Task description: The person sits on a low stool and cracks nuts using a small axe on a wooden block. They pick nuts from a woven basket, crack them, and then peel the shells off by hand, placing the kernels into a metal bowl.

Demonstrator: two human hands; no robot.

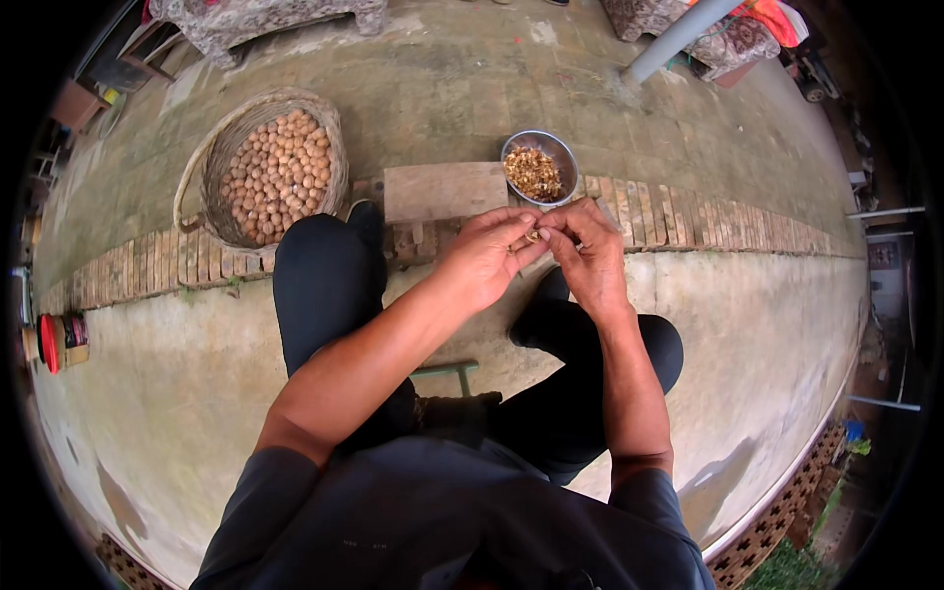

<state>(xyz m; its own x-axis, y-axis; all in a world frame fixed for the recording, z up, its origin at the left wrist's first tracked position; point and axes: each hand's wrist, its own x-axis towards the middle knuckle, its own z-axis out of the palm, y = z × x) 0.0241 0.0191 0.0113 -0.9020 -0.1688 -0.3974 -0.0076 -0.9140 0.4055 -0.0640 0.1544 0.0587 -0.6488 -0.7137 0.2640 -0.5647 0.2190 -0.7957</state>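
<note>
My left hand [483, 254] and my right hand [588, 247] meet in front of my knees, fingertips together on a small piece of walnut [533, 236]. The left fingers cradle it from below while the right thumb and forefinger pinch it. Whether shell is still on the piece is too small to tell. Just beyond my hands stands a metal bowl [566, 158] partly filled with walnut kernels [532, 174]. To the left, a wicker basket [335, 158] with a tall handle holds many whole walnuts [276, 173].
A wooden board [445, 193] lies on the brick edging [693, 219] beside the bowl. Cloth-covered furniture [273, 26] and a grey pole [675, 40] stand farther back. A red-lidded tub [50, 344] sits far left. Green metal legs [463, 372] show beneath me.
</note>
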